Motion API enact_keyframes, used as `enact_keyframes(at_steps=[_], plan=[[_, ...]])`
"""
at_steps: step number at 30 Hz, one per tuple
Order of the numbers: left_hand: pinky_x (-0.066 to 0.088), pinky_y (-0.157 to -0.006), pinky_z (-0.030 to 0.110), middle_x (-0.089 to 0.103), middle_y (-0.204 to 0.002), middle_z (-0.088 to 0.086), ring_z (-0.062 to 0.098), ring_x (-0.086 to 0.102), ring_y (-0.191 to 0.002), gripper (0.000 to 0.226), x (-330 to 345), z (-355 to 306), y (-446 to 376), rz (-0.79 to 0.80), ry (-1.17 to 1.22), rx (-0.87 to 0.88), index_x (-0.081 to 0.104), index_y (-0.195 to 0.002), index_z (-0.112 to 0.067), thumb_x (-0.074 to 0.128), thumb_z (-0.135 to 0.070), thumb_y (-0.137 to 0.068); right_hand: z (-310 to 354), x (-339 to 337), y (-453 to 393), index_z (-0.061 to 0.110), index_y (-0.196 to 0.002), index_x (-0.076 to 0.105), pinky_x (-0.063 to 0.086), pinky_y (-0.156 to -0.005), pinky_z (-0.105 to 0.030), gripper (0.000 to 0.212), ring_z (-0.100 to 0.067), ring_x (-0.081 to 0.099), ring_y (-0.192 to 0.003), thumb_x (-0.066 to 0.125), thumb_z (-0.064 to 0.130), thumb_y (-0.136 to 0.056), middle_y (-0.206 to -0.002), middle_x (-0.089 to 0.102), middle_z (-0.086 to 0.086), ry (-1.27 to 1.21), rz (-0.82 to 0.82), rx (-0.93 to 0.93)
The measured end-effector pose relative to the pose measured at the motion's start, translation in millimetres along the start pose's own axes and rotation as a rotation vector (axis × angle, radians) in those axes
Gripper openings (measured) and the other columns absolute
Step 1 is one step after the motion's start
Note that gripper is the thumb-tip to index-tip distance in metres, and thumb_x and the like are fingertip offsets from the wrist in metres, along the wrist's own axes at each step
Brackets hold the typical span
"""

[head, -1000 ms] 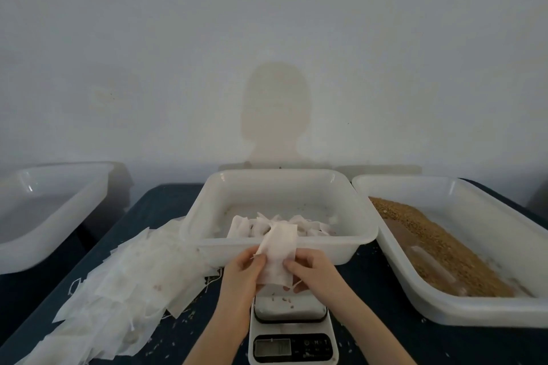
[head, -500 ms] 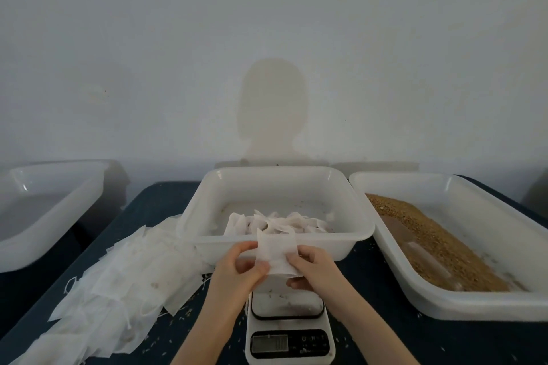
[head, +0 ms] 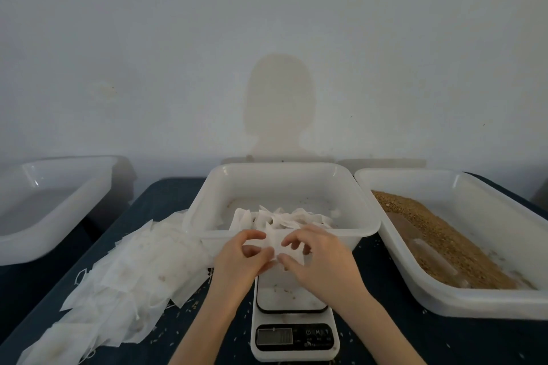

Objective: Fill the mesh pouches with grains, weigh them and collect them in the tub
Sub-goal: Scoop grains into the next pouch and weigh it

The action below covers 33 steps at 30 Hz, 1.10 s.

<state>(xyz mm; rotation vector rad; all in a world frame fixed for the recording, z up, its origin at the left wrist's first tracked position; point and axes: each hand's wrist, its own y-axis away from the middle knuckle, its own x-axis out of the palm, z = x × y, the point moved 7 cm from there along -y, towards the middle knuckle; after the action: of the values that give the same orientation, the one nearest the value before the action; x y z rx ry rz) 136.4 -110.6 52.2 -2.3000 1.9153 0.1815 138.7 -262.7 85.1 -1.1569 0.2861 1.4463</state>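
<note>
I hold one white mesh pouch (head: 277,241) between both hands, just above the white kitchen scale (head: 292,317) and against the near wall of the middle tub (head: 284,179). My left hand (head: 241,258) pinches its left side and my right hand (head: 318,258) pinches its right side with curled fingers. The middle tub holds several white pouches (head: 281,216). A tub of brown grains (head: 436,234) stands at the right, with a clear scoop half buried in it.
A heap of flat unfilled pouches (head: 127,278) lies on the dark table at the left. A further white tub (head: 53,204) stands at the far left, off the table. Loose grains dot the table around the scale. A wall rises right behind the tubs.
The pouch stood upright between my hands a second ago; now it is lowered and bunched between my fingers, and both hands have closed in over it above the scale.
</note>
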Motion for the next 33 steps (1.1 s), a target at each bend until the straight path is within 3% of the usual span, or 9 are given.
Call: enact_keyframes(at_steps=[6, 11, 15, 20, 24, 26, 29, 31, 33], plan=[[0.052, -0.059, 0.012, 0.073, -0.07, -0.006, 0.006, 0.069, -0.067, 0.023, 2.5, -6.8, -0.8, -0.008, -0.018, 0.026, 0.059, -0.106, -0.023, 0.067, -0.016, -0.086, 0.1, 10.9, -6.0, 0.04, -0.098, 0.067, 0.037, -0.056, -0.008, 0.019, 0.005, 0.055, -0.069, 0.057, 0.051, -0.086, -0.075, 0.056, 0.027, 0.032, 0.084, -0.016], [0.057, -0.064, 0.02, 0.07, -0.083, -0.011, 0.001, 0.067, -0.068, 0.037, 4.1, -17.9, 2.7, 0.018, -0.129, 0.119, 0.051, -0.11, -0.037, 0.072, -0.037, -0.08, -2.8, 3.1, -13.2, 0.035, -0.089, 0.068, 0.048, -0.063, -0.012, 0.005, 0.007, 0.058, -0.071, 0.064, 0.034, -0.088, -0.069, 0.057, 0.026, -0.143, 0.038, 0.046], [0.051, -0.06, 0.011, 0.067, -0.08, -0.008, 0.0, 0.064, -0.068, 0.034, 4.9, -21.1, 5.3, -0.021, -0.243, 0.185, 0.053, -0.112, -0.033, 0.07, -0.026, -0.084, 0.9, -2.5, -15.3, 0.033, -0.087, 0.053, 0.048, -0.06, -0.013, 0.014, -0.001, 0.059, -0.066, 0.06, 0.022, -0.091, -0.074, 0.059, 0.015, -0.221, 0.014, 0.062], [0.043, -0.056, 0.01, 0.059, -0.067, -0.008, 0.002, 0.057, -0.063, 0.032, -0.2, -38.2, 14.3, -0.155, -0.55, 0.311, 0.048, -0.114, -0.032, 0.059, -0.018, -0.087, 20.5, -0.8, -7.3, 0.032, -0.093, 0.061, 0.03, -0.051, -0.016, 0.021, -0.006, 0.046, -0.067, 0.043, 0.021, -0.098, -0.088, 0.044, 0.015, 0.199, 0.044, -0.164], [0.032, -0.045, 0.011, 0.052, -0.063, -0.014, -0.003, 0.049, -0.054, 0.04, 9.5, -56.0, 27.3, -0.227, -0.816, 0.431, 0.035, -0.122, -0.039, 0.053, -0.03, -0.088, 24.0, -0.2, -2.8, 0.037, -0.107, 0.067, 0.026, -0.051, -0.02, 0.027, -0.009, 0.048, -0.068, 0.047, 0.024, -0.095, -0.087, 0.049, 0.012, 0.298, 0.109, -0.148], [0.028, -0.044, 0.012, 0.05, -0.06, -0.014, -0.003, 0.046, -0.051, 0.041, 15.2, -59.3, 30.6, -0.22, -0.848, 0.445, 0.033, -0.123, -0.04, 0.052, -0.032, -0.087, 23.6, -0.9, -2.7, 0.032, -0.087, 0.067, 0.028, -0.051, -0.021, 0.019, -0.009, 0.047, -0.063, 0.049, 0.032, -0.092, -0.075, 0.05, 0.011, 0.341, 0.156, -0.111], [0.029, -0.046, 0.012, 0.053, -0.061, -0.011, -0.001, 0.049, -0.054, 0.04, 18.8, -61.3, 31.7, -0.213, -0.836, 0.449, 0.034, -0.121, -0.039, 0.051, -0.031, -0.086, 24.2, -6.2, -3.4, 0.022, -0.056, 0.042, 0.022, -0.045, -0.021, 0.04, -0.006, 0.037, -0.048, 0.046, 0.041, -0.091, -0.056, 0.041, 0.008, 0.459, 0.125, -0.09], [0.031, -0.047, 0.011, 0.055, -0.062, -0.011, 0.0, 0.05, -0.055, 0.04, 20.1, -61.8, 31.8, -0.205, -0.804, 0.465, 0.034, -0.12, -0.039, 0.052, -0.03, -0.085, 23.0, -7.0, -2.8, 0.022, -0.061, 0.046, 0.03, -0.048, -0.021, 0.036, -0.009, 0.046, -0.054, 0.044, 0.035, -0.095, -0.062, 0.048, 0.008, 0.503, 0.117, -0.085], [0.031, -0.045, 0.012, 0.054, -0.06, -0.013, -0.001, 0.05, -0.053, 0.041, 22.0, -62.3, 32.1, -0.187, -0.788, 0.487, 0.035, -0.119, -0.04, 0.055, -0.03, -0.085, 21.3, -3.2, -1.6, 0.021, -0.08, 0.06, 0.042, -0.06, -0.023, 0.023, -0.013, 0.059, -0.072, 0.045, 0.021, -0.097, -0.084, 0.061, 0.006, 0.511, 0.168, -0.11]])
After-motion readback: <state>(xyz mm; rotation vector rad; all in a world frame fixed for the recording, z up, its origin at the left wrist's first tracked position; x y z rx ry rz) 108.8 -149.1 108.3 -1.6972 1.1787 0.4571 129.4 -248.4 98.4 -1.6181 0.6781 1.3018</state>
